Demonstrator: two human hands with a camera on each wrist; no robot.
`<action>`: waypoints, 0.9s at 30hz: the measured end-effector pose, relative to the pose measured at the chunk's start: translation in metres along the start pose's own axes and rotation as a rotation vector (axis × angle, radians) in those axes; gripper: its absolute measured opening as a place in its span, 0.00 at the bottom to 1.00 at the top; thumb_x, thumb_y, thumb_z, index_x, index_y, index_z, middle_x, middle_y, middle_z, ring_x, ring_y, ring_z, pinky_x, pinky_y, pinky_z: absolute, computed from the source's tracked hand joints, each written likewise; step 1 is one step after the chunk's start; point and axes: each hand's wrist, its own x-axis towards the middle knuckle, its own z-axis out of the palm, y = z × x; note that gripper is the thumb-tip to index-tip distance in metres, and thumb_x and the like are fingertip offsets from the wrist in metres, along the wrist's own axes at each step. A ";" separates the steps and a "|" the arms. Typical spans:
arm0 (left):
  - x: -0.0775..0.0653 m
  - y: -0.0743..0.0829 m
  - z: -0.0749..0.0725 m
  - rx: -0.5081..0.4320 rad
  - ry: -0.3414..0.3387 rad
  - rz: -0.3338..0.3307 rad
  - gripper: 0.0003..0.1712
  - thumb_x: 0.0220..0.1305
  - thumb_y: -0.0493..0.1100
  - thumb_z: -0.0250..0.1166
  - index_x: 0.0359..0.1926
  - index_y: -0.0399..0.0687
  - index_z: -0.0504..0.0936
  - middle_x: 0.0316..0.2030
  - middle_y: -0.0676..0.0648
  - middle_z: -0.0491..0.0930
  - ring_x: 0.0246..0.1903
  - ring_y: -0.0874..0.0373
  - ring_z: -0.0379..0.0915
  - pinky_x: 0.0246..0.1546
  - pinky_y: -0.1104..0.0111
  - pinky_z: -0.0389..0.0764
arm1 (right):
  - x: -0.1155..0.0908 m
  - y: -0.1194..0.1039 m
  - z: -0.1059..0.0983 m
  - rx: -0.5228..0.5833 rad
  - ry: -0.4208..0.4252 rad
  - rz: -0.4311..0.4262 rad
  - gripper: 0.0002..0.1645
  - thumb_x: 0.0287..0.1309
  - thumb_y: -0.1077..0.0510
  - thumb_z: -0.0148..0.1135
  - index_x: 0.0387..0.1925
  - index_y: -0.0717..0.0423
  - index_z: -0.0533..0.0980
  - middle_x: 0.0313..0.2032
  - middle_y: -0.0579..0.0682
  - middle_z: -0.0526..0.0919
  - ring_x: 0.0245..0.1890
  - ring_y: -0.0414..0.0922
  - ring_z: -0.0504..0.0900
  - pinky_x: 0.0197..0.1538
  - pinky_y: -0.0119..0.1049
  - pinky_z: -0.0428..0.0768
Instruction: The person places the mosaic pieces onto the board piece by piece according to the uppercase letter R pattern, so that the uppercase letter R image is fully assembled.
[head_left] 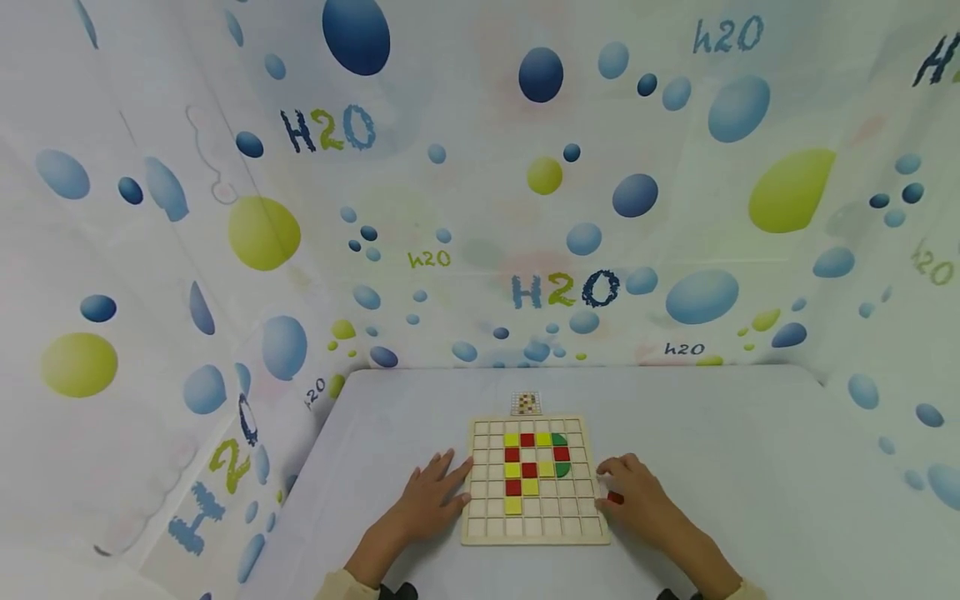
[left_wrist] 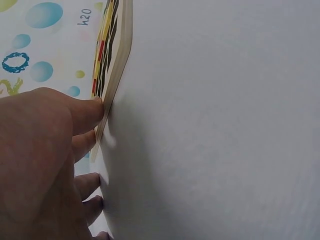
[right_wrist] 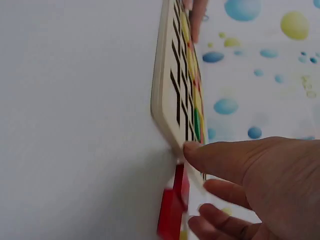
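Observation:
A square wooden grid board (head_left: 491, 527) lies on the table, with red, yellow and green tiles set in several of its cells. At its left edge my left hand (head_left: 431, 500) spreads its fingers, the thumb (left_wrist: 87, 115) and a fingertip touching the rim. My right hand (head_left: 637, 504) is at the opposite edge, its thumb (right_wrist: 215, 157) against the board's side and its other fingers loosely bent. Red pieces (right_wrist: 172, 212) lie beside the board under this hand, blurred in the right wrist view; whether the fingers touch them is unclear.
A small card (head_left: 526, 403) printed with a coloured grid pattern lies just beyond the board's far edge. The white table (head_left: 750, 450) extends to both sides. Behind it hangs a white curtain (head_left: 480, 208) with blue and green ovals and lettering.

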 end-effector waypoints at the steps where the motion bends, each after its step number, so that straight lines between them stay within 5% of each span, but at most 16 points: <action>1: 0.000 0.000 0.000 -0.003 0.001 0.001 0.35 0.79 0.58 0.59 0.81 0.55 0.66 0.81 0.34 0.56 0.80 0.31 0.48 0.75 0.29 0.51 | -0.002 0.005 -0.002 -0.011 -0.003 0.022 0.23 0.57 0.55 0.81 0.51 0.50 0.79 0.49 0.49 0.78 0.46 0.44 0.76 0.49 0.46 0.80; 8: -0.001 0.000 0.000 -0.004 0.008 0.001 0.35 0.79 0.57 0.59 0.81 0.55 0.66 0.81 0.34 0.57 0.80 0.31 0.49 0.74 0.28 0.51 | -0.004 0.020 -0.009 -0.057 -0.010 0.048 0.15 0.59 0.56 0.78 0.44 0.50 0.81 0.40 0.47 0.79 0.41 0.45 0.76 0.43 0.47 0.78; 18: -0.002 0.004 -0.003 -0.015 0.001 -0.004 0.36 0.78 0.56 0.60 0.80 0.53 0.66 0.81 0.33 0.57 0.80 0.31 0.49 0.74 0.28 0.50 | 0.011 0.026 -0.001 -0.013 0.078 0.014 0.15 0.64 0.56 0.75 0.49 0.54 0.81 0.43 0.49 0.80 0.44 0.45 0.77 0.46 0.47 0.77; 27: -0.002 0.004 -0.001 -0.005 0.011 -0.008 0.35 0.79 0.56 0.59 0.80 0.55 0.67 0.81 0.34 0.57 0.80 0.31 0.49 0.75 0.28 0.50 | 0.020 -0.013 0.015 0.010 0.081 -0.033 0.14 0.64 0.54 0.75 0.48 0.51 0.81 0.42 0.45 0.78 0.42 0.41 0.73 0.44 0.41 0.69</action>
